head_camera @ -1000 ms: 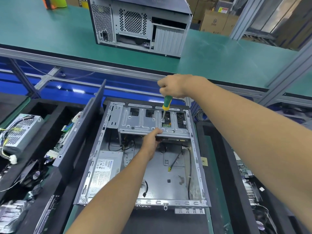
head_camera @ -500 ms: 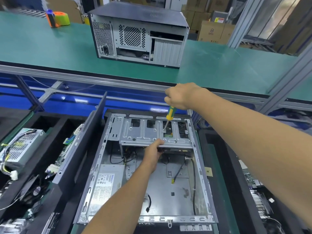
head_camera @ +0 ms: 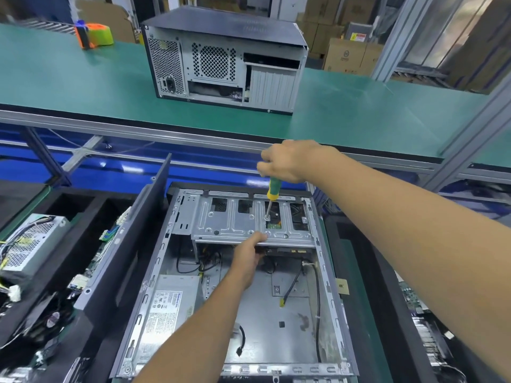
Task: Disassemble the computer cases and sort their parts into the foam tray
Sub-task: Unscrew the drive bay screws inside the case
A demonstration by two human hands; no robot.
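While I look down through the head camera, the scene reads like this:

Open case: I see the open computer case (head_camera: 326, 313) lying flat just below me, side panel off, interior facing up.
Case contents: a silver drive cage (head_camera: 235, 219) spans the far end; a power supply (head_camera: 168, 302) with a white label sits in the near left corner; black cables (head_camera: 318, 313) trail across the bare metal floor.
Right hand: my right hand (head_camera: 287, 164) has its grip wrapped round the top of a green and yellow screwdriver (head_camera: 273, 190), held nearly upright.
Screwdriver tip: it meets a screw on top of the drive cage, right of centre.
Left hand: my left hand (head_camera: 249, 258) holds the near edge of the drive cage, thumb on top; the other fingers are hidden beneath, so I cannot tell how far they curl.
Side panel: a dark panel (head_camera: 124, 261) stands on edge, leaning just beside the case's left wall.
Foam tray, left: the black foam tray (head_camera: 91, 203) holds a loose power supply unit (head_camera: 30, 244) with its wire bundle in one compartment; circuit boards (head_camera: 96, 261) stand in the slot nearer the case.
Foam tray, right: another black tray (head_camera: 387, 299) shows a green board, partly cut off by my arm.
Counter beyond: the green counter (head_camera: 83, 87) carries a closed computer case (head_camera: 224, 59), rear facing me, and an orange and green tape dispenser (head_camera: 94, 34) at far left.
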